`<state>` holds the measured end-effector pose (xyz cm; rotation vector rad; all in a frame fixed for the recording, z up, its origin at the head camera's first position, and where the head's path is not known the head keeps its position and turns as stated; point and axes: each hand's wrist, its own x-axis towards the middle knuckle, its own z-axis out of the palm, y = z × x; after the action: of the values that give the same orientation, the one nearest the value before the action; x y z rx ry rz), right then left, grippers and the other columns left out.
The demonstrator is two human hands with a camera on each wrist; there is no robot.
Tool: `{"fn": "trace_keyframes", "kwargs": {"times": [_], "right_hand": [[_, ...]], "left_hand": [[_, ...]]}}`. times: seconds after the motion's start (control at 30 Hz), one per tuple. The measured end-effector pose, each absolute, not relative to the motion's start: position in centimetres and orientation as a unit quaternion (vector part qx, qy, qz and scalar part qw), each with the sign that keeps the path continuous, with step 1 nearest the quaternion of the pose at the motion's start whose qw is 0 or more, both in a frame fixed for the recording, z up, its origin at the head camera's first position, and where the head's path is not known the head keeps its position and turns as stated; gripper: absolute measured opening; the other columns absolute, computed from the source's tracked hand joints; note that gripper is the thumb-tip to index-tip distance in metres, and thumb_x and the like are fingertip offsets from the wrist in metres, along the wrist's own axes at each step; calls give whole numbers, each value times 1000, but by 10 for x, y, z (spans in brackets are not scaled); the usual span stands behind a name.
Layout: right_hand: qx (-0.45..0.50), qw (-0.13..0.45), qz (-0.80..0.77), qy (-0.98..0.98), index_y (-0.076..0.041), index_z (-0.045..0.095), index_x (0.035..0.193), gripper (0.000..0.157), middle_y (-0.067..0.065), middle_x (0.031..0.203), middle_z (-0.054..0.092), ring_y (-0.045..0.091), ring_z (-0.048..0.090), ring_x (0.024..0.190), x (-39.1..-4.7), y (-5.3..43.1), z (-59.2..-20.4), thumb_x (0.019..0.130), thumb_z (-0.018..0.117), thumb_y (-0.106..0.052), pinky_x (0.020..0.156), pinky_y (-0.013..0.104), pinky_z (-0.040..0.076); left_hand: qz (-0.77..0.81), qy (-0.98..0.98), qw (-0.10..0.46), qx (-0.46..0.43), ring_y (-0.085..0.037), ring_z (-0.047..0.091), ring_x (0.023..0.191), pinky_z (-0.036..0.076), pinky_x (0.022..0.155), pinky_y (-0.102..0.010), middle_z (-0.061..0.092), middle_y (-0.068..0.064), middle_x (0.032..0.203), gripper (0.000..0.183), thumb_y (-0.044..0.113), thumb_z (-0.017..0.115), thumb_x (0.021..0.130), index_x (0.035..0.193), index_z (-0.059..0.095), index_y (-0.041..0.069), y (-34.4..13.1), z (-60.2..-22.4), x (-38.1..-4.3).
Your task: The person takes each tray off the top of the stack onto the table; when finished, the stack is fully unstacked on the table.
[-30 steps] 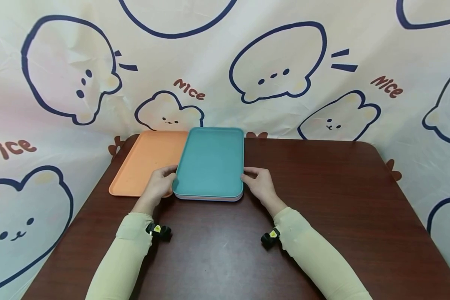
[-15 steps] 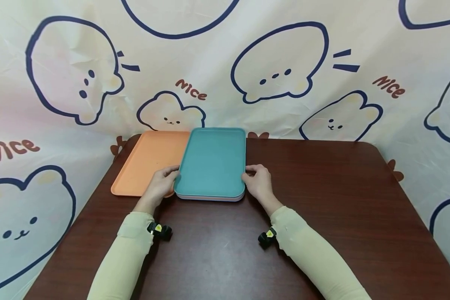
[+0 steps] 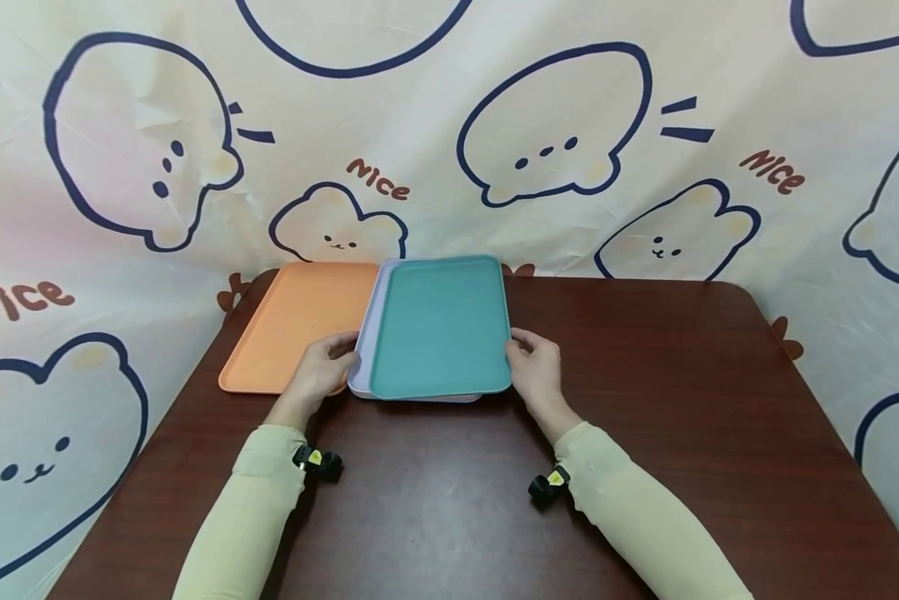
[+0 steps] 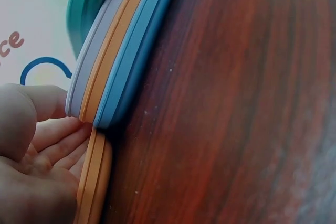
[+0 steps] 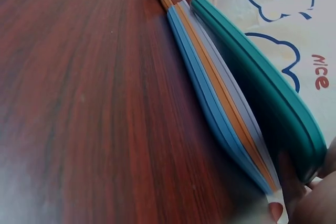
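Observation:
My right hand (image 3: 536,372) pinches the right edge of a teal tray (image 3: 442,325), whose right side is raised off the stack in the right wrist view. Under it lies a lavender tray (image 3: 371,321), showing along the left. Below that come an orange tray (image 4: 114,45) and a blue tray (image 4: 134,61) at the bottom. My left hand (image 3: 317,371) holds the stack's left edge, thumb against the lavender tray and fingers lower by the orange one.
Another orange tray (image 3: 299,333) lies on the table to the left, its right part meeting the stack. The brown table (image 3: 644,400) reaches a cartoon-printed cloth (image 3: 434,125) at the back.
The teal tray, lined up with the stack before, has shifted right and tilted up with my right hand, uncovering the lavender tray's left strip. My left hand stays in place.

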<state>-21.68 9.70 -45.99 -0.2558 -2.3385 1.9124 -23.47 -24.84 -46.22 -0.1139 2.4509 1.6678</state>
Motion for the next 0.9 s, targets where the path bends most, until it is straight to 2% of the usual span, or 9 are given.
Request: {"fn": "trace_keyframes", "kwargs": {"times": [0.07,0.13,0.23,0.3,0.43,0.6,0.77,0.83,0.9], "right_hand": [[-88,53,641,-760,0,67,144,39,24,135,72,24,70,105,-215,103,-460,108,59,-11,72,18,53],[-91,52,648,-754,-1,67,145,39,24,137,71,25,70,108,-214,109,-461,108,59,-12,73,17,54],[-100,53,653,-749,-1,68,144,39,24,138,70,27,70,111,-213,120,-462,108,60,-12,74,16,55],[-105,56,656,-745,-1,68,144,39,24,137,70,26,70,112,-212,129,-462,108,61,-12,75,16,55],[-117,59,658,-741,-1,67,145,39,24,137,68,22,69,110,-210,147,-460,108,61,-13,76,15,56],[-132,53,654,-743,-3,66,147,40,22,137,65,7,68,99,-205,171,-458,109,61,-15,77,14,57],[-150,55,648,-745,-4,65,149,41,20,137,63,-4,65,93,-198,196,-459,110,61,-16,78,13,56],[-158,61,645,-746,-3,65,149,41,20,137,63,-5,65,92,-195,207,-459,109,62,-17,77,12,56],[-163,67,642,-746,-3,64,149,42,20,141,62,-7,64,92,-194,217,-459,109,62,-17,76,11,56]], "left_hand": [[563,821,88,-39,-7,61,86,44,53,-22,56,-24,157,54,10,55,106,159,50,1,-248,-462,-235],[558,825,88,-39,-7,62,86,45,54,-21,56,-24,157,54,10,54,106,159,50,1,-249,-462,-234],[543,834,91,-40,-17,65,105,49,61,-19,54,-24,159,54,11,55,107,160,50,2,-249,-461,-234],[536,839,90,-40,-25,60,125,50,68,-18,53,-25,161,54,10,55,107,160,49,1,-248,-461,-234],[539,836,92,-38,-33,55,135,50,67,-18,51,-26,163,55,10,55,107,161,48,0,-246,-459,-234],[544,833,95,-36,-25,62,118,49,61,-20,51,-25,162,56,10,54,107,161,47,1,-247,-457,-233],[548,830,95,-35,-22,64,108,47,56,-22,52,-25,161,56,10,54,107,161,47,1,-248,-458,-232],[548,831,95,-35,-22,62,113,48,59,-22,52,-26,161,56,11,55,106,161,48,0,-248,-459,-232],[550,828,98,-38,-19,63,108,48,58,-22,52,-25,161,56,11,55,106,161,47,1,-247,-458,-232]]}}
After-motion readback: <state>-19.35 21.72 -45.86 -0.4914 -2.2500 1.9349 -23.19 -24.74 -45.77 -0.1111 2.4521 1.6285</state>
